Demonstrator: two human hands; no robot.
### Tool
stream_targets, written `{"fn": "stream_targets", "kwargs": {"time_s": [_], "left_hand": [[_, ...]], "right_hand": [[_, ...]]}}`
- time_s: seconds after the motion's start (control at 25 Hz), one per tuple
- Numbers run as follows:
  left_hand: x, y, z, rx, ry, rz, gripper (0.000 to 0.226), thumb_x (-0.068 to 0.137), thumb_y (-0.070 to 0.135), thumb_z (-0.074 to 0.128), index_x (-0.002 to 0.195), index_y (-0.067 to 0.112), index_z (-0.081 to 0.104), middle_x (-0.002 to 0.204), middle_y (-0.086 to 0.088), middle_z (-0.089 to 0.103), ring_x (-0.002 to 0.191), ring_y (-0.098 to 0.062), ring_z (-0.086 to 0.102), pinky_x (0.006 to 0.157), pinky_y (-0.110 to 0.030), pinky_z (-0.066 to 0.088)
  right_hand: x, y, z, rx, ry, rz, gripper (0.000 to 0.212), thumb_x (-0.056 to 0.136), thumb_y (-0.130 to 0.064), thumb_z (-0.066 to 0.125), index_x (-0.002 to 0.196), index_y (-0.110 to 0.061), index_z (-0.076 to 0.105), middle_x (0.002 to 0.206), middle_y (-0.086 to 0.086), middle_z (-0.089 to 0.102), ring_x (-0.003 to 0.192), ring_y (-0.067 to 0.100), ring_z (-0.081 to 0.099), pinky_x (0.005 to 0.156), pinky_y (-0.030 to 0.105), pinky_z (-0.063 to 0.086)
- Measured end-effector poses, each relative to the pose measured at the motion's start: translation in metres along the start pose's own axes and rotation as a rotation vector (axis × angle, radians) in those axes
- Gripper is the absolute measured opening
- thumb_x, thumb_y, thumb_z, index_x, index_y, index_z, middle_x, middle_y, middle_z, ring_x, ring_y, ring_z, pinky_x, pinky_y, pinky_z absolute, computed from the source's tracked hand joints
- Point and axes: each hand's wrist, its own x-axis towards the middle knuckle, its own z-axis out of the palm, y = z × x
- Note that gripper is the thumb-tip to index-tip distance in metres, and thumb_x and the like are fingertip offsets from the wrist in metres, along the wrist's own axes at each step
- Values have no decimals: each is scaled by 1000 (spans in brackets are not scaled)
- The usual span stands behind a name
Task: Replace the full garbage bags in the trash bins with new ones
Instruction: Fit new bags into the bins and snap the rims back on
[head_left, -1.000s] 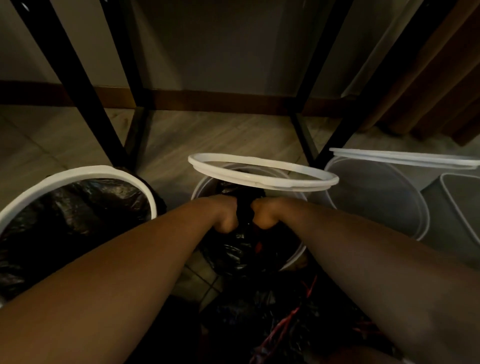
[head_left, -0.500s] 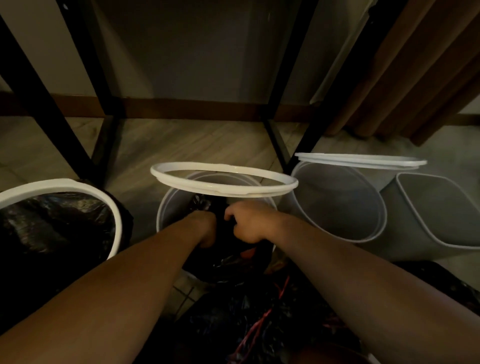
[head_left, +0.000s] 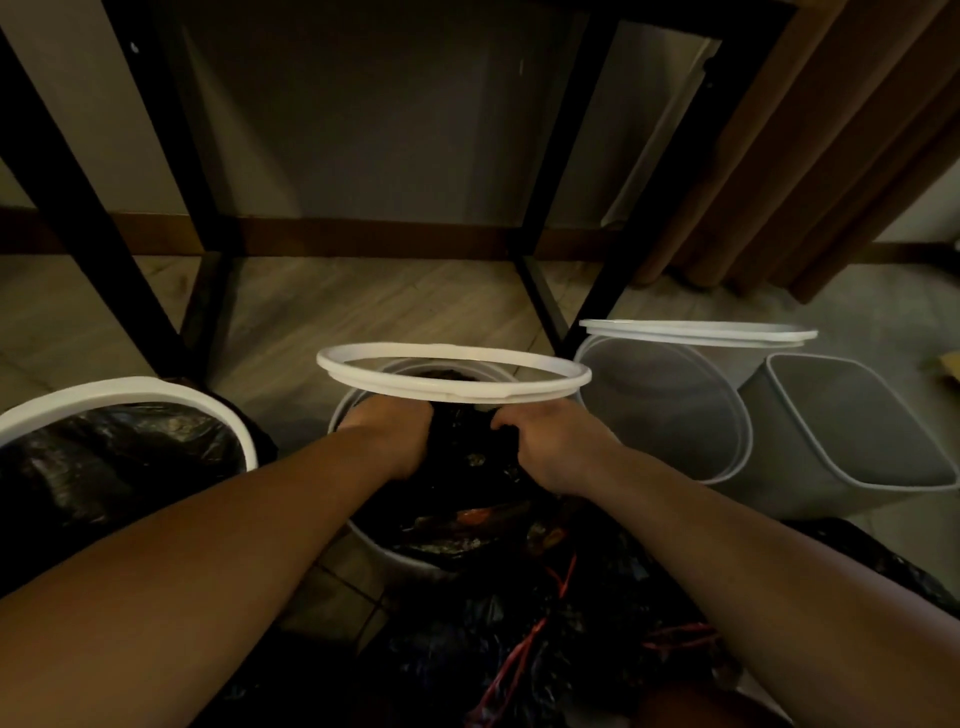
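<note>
A small white round bin (head_left: 395, 558) stands in the middle with a full black garbage bag (head_left: 462, 478) inside it. Its white ring rim (head_left: 452, 371) sits tilted up above the bin's mouth. My left hand (head_left: 392, 431) grips the bag's left side just under the ring. My right hand (head_left: 556, 447) grips the bag's right side, a hand's width away. Fingertips of both hands are buried in the plastic.
A larger white-rimmed bin (head_left: 130, 395) lined with a black bag stands at left. Two empty grey bins (head_left: 670, 415) (head_left: 841, 431) stand at right, one with a raised white ring (head_left: 696, 330). Black bags with red ties (head_left: 524, 644) lie at the bottom. Black table legs (head_left: 545, 291) rise behind.
My hands were fists pressed together on the bag's gathered neck; they have moved apart to the bag's two sides. The camera has turned right and come closer.
</note>
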Motion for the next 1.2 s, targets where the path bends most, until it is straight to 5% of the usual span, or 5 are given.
{"fn": "stream_targets", "kwargs": {"time_s": [0.16,0.28,0.48,0.88,1.2], "left_hand": [[-12,-2,-19,-42,-44,107,37,93,32,63,128,22,67,127,-3,68,116,-25,64,100,-41,53],[-22,-4,-30,-73,-44,174,52,92,44,63,141,26,59,141,-3,62,129,-26,58,106,-37,48],[-46,-1,-34,-149,-334,217,94,67,82,75,148,42,48,149,8,52,139,-21,44,108,-28,34],[-40,11,-9,-221,-512,181,36,72,54,89,99,33,79,86,22,70,83,0,65,69,-18,47],[-22,16,14,277,-83,90,34,95,3,62,130,2,63,133,-22,48,109,-38,63,88,-42,57]], "right_hand": [[23,-13,12,355,70,195,25,104,-8,48,116,-3,69,119,16,69,117,30,62,99,31,46],[36,-31,23,604,56,294,13,92,-10,64,98,-21,67,101,4,69,97,23,66,84,33,55],[38,-43,43,435,125,31,56,87,-1,64,142,-14,59,141,11,61,133,26,54,110,36,44],[13,-16,12,85,-183,65,28,80,-27,83,107,-24,77,99,-9,65,91,12,61,77,25,49],[7,-8,24,52,247,50,22,87,-4,60,106,-1,70,111,19,67,104,34,62,87,34,49]]}}
